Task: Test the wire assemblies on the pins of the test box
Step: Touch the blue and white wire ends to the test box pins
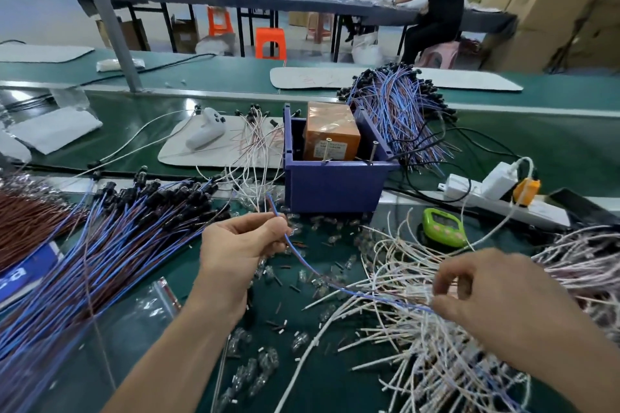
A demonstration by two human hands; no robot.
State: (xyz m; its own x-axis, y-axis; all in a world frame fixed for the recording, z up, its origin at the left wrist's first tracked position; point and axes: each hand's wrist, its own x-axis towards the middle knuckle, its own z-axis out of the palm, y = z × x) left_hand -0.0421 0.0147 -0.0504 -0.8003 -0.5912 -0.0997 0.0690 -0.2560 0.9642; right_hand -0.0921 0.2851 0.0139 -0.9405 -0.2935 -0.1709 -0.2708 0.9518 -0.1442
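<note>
A blue test box (pixel 332 183) stands mid-table with an orange block (pixel 330 131) inside and two upright metal pins (pixel 373 151) on its front rim. My left hand (pixel 240 241) pinches one end of a blue and red wire assembly (pixel 300 256), its bare tips pointing up just left of the box. My right hand (pixel 483 292) pinches the same wire's other end over a heap of white wires (pixel 419 322). The wire sags between both hands. Neither end touches the pins.
A large pile of blue and brown wires with black connectors (pixel 110 245) lies left. Another such bundle (pixel 399 111) lies behind the box. Small clear bulbs (pixel 255 369) litter the green mat. A green timer (pixel 443 226) and a white power strip (pixel 496 191) sit right.
</note>
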